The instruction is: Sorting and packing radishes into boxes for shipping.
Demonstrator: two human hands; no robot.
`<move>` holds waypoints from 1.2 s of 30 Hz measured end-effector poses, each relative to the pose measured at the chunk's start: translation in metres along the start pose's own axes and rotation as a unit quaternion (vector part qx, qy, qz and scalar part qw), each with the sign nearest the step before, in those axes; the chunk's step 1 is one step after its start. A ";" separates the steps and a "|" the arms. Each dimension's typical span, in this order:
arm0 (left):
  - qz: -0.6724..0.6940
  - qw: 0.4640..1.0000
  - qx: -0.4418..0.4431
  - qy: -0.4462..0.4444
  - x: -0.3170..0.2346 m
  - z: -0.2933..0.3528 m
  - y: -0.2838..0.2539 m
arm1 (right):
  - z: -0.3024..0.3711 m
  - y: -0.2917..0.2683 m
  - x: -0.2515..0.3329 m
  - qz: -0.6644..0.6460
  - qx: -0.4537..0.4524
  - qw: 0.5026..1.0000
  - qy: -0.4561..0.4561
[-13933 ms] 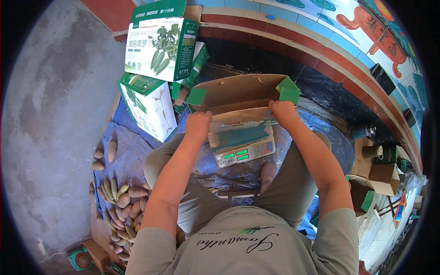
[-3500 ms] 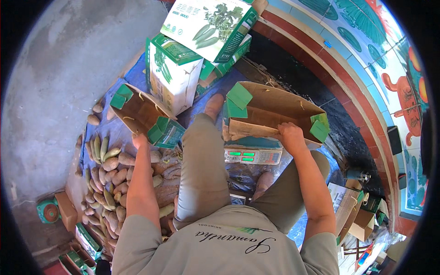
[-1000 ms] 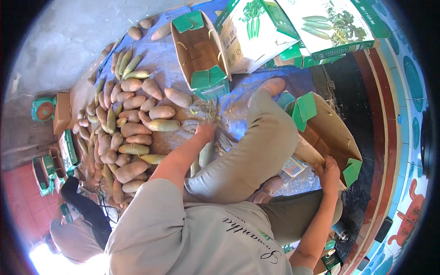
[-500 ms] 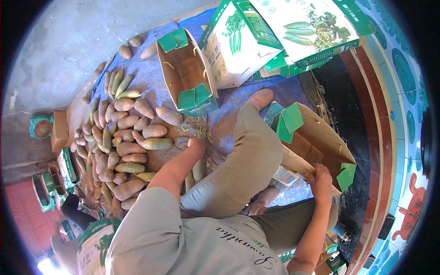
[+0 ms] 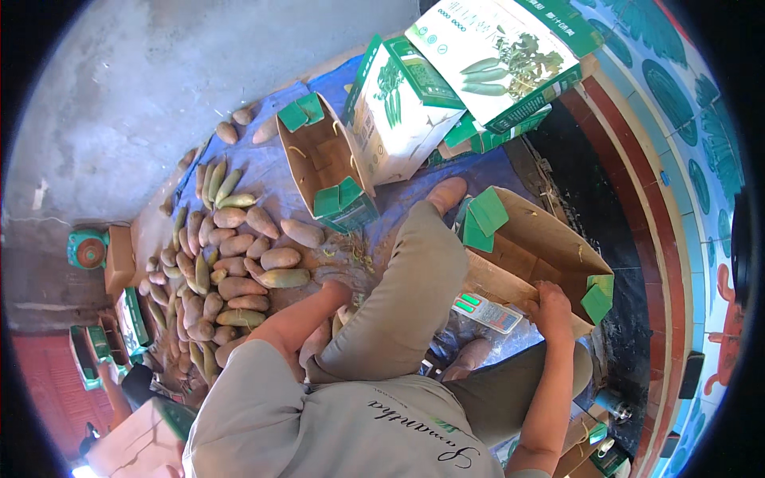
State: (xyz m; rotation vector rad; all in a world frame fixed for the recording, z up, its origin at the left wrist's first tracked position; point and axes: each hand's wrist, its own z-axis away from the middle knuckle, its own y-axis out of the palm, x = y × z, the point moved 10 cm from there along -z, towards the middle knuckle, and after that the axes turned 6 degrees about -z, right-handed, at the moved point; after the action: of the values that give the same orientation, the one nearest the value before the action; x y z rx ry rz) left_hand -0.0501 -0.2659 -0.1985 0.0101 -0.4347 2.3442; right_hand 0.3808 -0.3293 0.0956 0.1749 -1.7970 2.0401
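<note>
The person's two hands are on either side of one bent leg (image 5: 402, 299). The right hand (image 5: 550, 309) has its grip closed on the near edge of an open carton (image 5: 570, 239), fingers over the rim. The left hand (image 5: 336, 292) is low among the roots; its fingers are hidden, so whether that grip is clenched or loose cannot be told. The held carton is right of the leg, brown inside with green corner flaps, and one scale (image 5: 492, 315) with lit green displays shows just below its near edge. To the left spread dozens of brown and green roots (image 5: 233, 266). Beyond, a second open carton (image 5: 323, 151) stands on a blue sheet (image 5: 259, 159), beside three printed cartons (image 5: 398, 111) crowded together.
</note>
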 end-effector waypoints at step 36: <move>0.002 0.994 -0.106 -0.009 0.015 0.068 -0.012 | 0.001 0.016 -0.014 0.023 -0.004 1.000 -0.009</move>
State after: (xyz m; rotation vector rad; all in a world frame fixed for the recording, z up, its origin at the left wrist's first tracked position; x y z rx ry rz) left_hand -0.0611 -0.2694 -0.1288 -0.0710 -0.6917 2.2927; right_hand 0.3870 -0.3345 0.0759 0.1525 -1.8366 2.0677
